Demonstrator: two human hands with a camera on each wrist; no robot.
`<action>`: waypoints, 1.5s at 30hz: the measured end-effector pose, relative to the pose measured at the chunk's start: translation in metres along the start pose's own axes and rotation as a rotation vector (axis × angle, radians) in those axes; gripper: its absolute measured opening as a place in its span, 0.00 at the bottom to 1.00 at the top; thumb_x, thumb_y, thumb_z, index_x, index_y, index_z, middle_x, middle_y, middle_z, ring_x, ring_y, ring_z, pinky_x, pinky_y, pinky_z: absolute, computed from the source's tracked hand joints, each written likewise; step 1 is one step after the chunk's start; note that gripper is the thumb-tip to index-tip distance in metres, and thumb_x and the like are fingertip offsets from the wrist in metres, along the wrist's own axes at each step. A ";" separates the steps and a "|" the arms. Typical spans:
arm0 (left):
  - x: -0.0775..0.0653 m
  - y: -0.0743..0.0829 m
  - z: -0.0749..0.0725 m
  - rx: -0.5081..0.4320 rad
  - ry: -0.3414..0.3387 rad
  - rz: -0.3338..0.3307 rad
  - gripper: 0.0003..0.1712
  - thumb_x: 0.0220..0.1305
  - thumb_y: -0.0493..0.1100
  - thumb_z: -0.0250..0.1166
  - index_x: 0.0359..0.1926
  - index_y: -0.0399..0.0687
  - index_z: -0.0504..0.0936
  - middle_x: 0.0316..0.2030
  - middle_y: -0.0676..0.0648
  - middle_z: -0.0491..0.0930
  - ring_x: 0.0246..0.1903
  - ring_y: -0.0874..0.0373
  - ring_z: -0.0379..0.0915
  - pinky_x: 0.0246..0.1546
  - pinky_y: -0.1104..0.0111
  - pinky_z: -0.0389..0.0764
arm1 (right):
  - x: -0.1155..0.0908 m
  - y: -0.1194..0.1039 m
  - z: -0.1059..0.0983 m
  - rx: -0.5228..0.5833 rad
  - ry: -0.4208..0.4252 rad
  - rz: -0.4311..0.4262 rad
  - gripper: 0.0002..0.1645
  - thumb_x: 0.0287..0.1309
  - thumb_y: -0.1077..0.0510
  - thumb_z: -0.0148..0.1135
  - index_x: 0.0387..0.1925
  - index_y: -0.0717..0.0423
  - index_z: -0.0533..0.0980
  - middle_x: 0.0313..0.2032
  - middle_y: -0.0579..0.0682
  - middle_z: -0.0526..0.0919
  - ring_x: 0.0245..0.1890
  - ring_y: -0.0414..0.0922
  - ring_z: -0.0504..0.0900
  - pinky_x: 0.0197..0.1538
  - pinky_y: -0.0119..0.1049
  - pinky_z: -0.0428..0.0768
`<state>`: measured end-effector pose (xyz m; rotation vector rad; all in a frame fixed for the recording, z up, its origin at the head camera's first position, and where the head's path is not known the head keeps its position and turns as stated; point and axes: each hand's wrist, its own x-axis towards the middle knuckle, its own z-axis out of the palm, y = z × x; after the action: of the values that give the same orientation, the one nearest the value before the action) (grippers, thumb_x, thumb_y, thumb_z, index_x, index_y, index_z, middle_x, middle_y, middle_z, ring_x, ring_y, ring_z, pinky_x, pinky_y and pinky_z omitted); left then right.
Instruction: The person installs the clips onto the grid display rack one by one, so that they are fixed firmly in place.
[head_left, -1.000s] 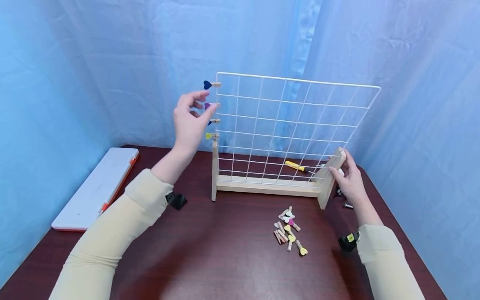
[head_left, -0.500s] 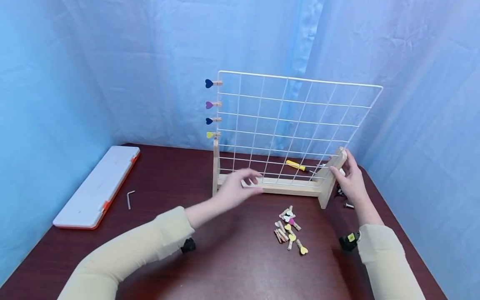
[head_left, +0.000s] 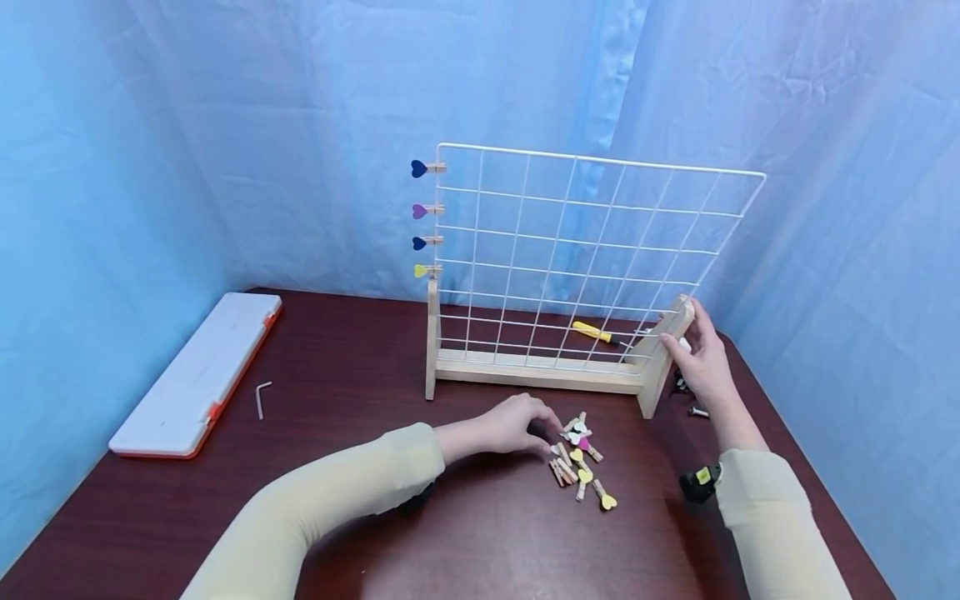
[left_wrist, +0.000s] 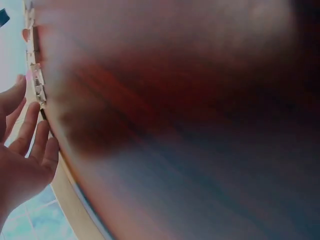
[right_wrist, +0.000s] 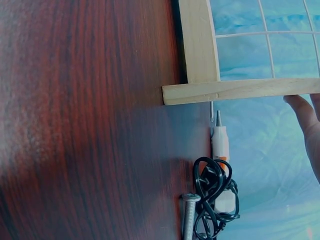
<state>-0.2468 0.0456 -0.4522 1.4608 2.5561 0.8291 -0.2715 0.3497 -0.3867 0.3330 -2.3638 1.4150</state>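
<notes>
My left hand (head_left: pixel 521 423) reaches low over the table to a small pile of mini clothespins (head_left: pixel 576 457), some topped with white, yellow or pink hearts. Its fingers are parted at the pile's left side, and the left wrist view shows nothing between the fingers (left_wrist: pixel 31 127). A white wire grid (head_left: pixel 577 250) stands in a wooden base with two side uprights. My right hand (head_left: pixel 703 358) grips the right wooden upright (head_left: pixel 660 358), thumb in front. Several heart clothespins are clipped along the grid's left edge, including a purple-heart clothespin (head_left: pixel 422 211) and a yellow-heart clothespin (head_left: pixel 422 271).
At the left lies a white case (head_left: pixel 197 375) with orange latches, with an L-shaped hex key (head_left: pixel 260 400) beside it. Behind the grid is a yellow-handled screwdriver (head_left: pixel 592 331). A bolt (right_wrist: pixel 190 212) and a coiled black cable (right_wrist: pixel 212 185) lie past the right upright.
My left hand has left the purple-heart clothespin on the grid's edge, moving down and right to the clothespin pile. My right hand has kept its grip on the upright.
</notes>
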 end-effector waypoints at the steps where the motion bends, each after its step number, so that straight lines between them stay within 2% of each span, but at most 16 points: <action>1: 0.002 -0.001 0.002 -0.013 -0.016 0.012 0.17 0.49 0.47 0.68 0.42 0.52 0.81 0.37 0.56 0.79 0.38 0.66 0.72 0.42 0.79 0.68 | 0.000 0.000 0.000 -0.005 -0.002 0.000 0.41 0.58 0.62 0.53 0.68 0.42 0.46 0.60 0.64 0.63 0.62 0.48 0.61 0.44 0.15 0.68; 5: 0.011 -0.004 0.009 -0.030 -0.080 0.050 0.16 0.48 0.44 0.69 0.41 0.52 0.81 0.36 0.56 0.78 0.36 0.67 0.72 0.38 0.82 0.69 | -0.001 -0.001 0.000 -0.006 -0.008 0.007 0.41 0.58 0.61 0.53 0.68 0.42 0.45 0.60 0.66 0.61 0.63 0.51 0.59 0.44 0.14 0.68; 9: 0.016 -0.006 0.014 0.003 -0.127 0.082 0.14 0.47 0.43 0.69 0.39 0.55 0.82 0.36 0.56 0.77 0.36 0.67 0.71 0.38 0.83 0.67 | -0.001 -0.001 0.001 -0.012 -0.006 0.013 0.41 0.59 0.62 0.53 0.68 0.44 0.45 0.60 0.66 0.61 0.62 0.51 0.60 0.43 0.14 0.68; 17: 0.015 -0.006 0.012 0.085 -0.104 0.113 0.06 0.48 0.46 0.68 0.31 0.56 0.82 0.33 0.59 0.76 0.34 0.69 0.70 0.37 0.85 0.64 | 0.000 -0.001 0.001 -0.009 -0.007 0.007 0.41 0.59 0.61 0.53 0.68 0.42 0.45 0.59 0.67 0.62 0.62 0.47 0.61 0.43 0.14 0.68; 24: 0.009 -0.005 0.004 0.043 0.000 0.066 0.02 0.53 0.43 0.65 0.30 0.54 0.80 0.28 0.60 0.78 0.30 0.69 0.72 0.33 0.84 0.66 | -0.001 -0.003 0.001 -0.024 -0.011 0.021 0.41 0.59 0.60 0.53 0.68 0.44 0.44 0.61 0.65 0.61 0.62 0.51 0.60 0.43 0.14 0.68; 31: 0.001 -0.005 -0.011 0.014 0.117 0.066 0.05 0.55 0.40 0.62 0.33 0.54 0.80 0.30 0.59 0.78 0.31 0.67 0.72 0.34 0.82 0.68 | 0.003 0.014 -0.002 -0.022 -0.009 0.022 0.41 0.59 0.59 0.53 0.67 0.38 0.45 0.61 0.58 0.63 0.63 0.49 0.60 0.44 0.15 0.69; 36: -0.009 -0.001 -0.028 -0.051 0.181 0.075 0.06 0.53 0.37 0.64 0.32 0.52 0.81 0.30 0.58 0.78 0.31 0.67 0.72 0.34 0.78 0.73 | 0.006 0.024 -0.003 -0.021 -0.008 -0.006 0.41 0.59 0.57 0.54 0.68 0.40 0.45 0.60 0.60 0.64 0.62 0.45 0.62 0.44 0.15 0.69; 39: -0.017 0.002 -0.040 -0.112 0.222 0.041 0.08 0.53 0.34 0.64 0.33 0.50 0.82 0.32 0.56 0.78 0.32 0.68 0.72 0.34 0.78 0.74 | 0.007 0.026 -0.003 -0.017 -0.008 -0.013 0.41 0.58 0.56 0.54 0.68 0.40 0.45 0.60 0.61 0.64 0.61 0.44 0.62 0.44 0.15 0.69; 43: -0.028 0.005 -0.059 -0.156 0.278 -0.010 0.08 0.53 0.37 0.65 0.36 0.52 0.82 0.33 0.58 0.79 0.31 0.70 0.72 0.31 0.78 0.73 | 0.007 0.026 -0.003 -0.034 -0.011 -0.006 0.41 0.59 0.56 0.54 0.68 0.41 0.44 0.60 0.59 0.64 0.62 0.45 0.62 0.44 0.15 0.69; 45: -0.032 0.006 -0.070 -0.158 0.309 -0.015 0.07 0.53 0.42 0.65 0.36 0.54 0.83 0.32 0.60 0.80 0.28 0.71 0.70 0.28 0.78 0.72 | 0.007 0.026 -0.002 -0.035 -0.011 -0.001 0.41 0.59 0.56 0.54 0.68 0.40 0.44 0.60 0.58 0.64 0.62 0.45 0.62 0.44 0.15 0.69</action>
<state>-0.2478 -0.0074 -0.3963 1.3572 2.6292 1.3147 -0.2868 0.3637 -0.4034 0.3332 -2.3934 1.3734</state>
